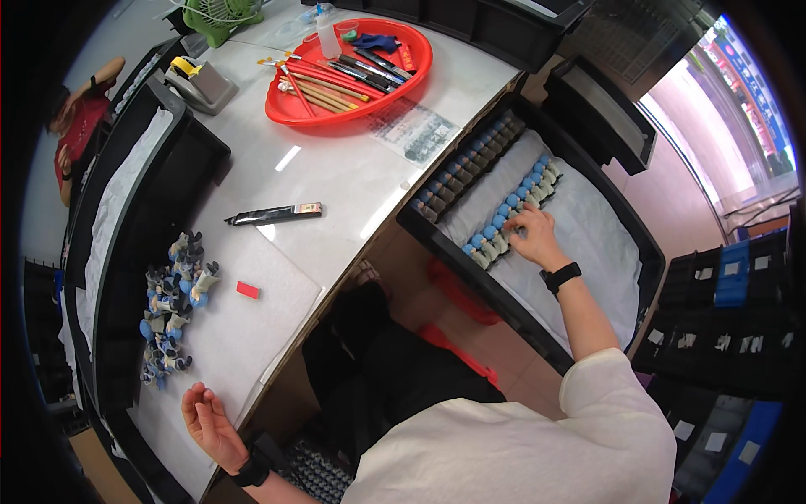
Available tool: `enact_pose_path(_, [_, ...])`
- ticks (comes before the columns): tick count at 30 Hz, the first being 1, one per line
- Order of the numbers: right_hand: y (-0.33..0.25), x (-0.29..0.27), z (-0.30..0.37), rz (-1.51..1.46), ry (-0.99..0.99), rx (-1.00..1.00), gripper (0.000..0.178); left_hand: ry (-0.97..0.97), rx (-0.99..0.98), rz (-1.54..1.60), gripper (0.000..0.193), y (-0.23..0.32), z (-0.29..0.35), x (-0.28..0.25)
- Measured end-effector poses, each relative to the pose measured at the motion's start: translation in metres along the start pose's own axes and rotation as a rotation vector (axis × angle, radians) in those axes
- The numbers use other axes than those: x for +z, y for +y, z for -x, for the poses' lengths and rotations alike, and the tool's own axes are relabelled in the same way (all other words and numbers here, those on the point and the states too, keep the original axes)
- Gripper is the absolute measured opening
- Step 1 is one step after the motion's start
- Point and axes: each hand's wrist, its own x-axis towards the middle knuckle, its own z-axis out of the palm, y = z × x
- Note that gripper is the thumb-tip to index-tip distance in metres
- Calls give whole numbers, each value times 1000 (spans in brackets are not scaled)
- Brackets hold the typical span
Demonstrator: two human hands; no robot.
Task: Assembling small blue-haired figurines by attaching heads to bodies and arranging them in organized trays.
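My right hand (534,235) reaches into a black crate (638,244) lined with white cloth, fingers curled on a small blue-capped part in a row of such parts (510,210). Whether the fingers grip the part or only touch it is unclear. A second row of darker parts (466,164) runs along the crate's wall. My left hand (206,424) rests open, palm up, on the white worktable (336,168) near its front edge. A pile of several blue-and-grey parts (172,302) lies just beyond it.
A red round tray (290,109) of brushes and tools sits at the table's back, with a tape dispenser (200,80) and green fan (220,15) nearby. A black flat tool (273,214) and small red block (248,290) lie mid-table. A person in red (80,118) is at far left.
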Motion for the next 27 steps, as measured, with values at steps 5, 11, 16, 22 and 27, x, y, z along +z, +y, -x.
enact_pose_path(5, [3,-5,-13,-37,25,56,15,-4,7,6,25,0,1,-2])
enact_pose_path(11, [28,9,-34,-217,179,204,22,-7,-1,6,25,-1,2,0])
enact_pose_path(16, [43,6,-51,-30,127,179,21,13,8,-8,24,1,5,3])
enact_pose_path(22, [55,-5,-64,261,303,222,13,-41,-5,-7,27,-3,-4,3])
enact_pose_path(27, [48,1,-82,80,278,195,19,86,-25,-51,21,8,4,2])
